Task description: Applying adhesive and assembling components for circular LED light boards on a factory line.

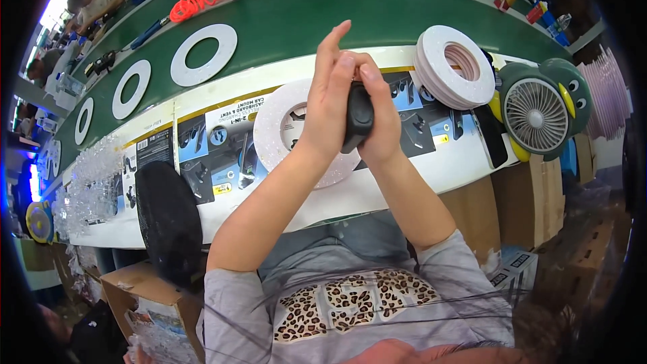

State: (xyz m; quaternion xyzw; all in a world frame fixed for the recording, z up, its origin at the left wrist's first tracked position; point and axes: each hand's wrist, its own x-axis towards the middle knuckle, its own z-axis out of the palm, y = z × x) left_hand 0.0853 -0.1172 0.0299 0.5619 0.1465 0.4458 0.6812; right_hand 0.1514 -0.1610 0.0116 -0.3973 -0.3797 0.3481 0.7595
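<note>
Over the workbench my two hands are pressed together around a black, rounded hand-sized object (358, 114), whose exact kind I cannot make out. My right hand (384, 108) is closed along its right side. On the other side my left hand (330, 104) has one finger stretched up, its other fingers bunched at the right hand's fingertips; what they pinch is hidden. Beneath my hands a white speckled flat ring (269, 125) lies on a printed cardboard sheet (222, 148). A stack of similar rings (458, 71) stands to the right.
More white rings (180, 64) (121, 94) lie along the green bench (283, 23) at far left. A penguin-shaped fan (539, 114) stands right, beside pink-white rings (603, 91). Left are a black mesh cushion (168, 216) and clear plastic pieces (91, 175). Cardboard boxes (532, 202) flank me.
</note>
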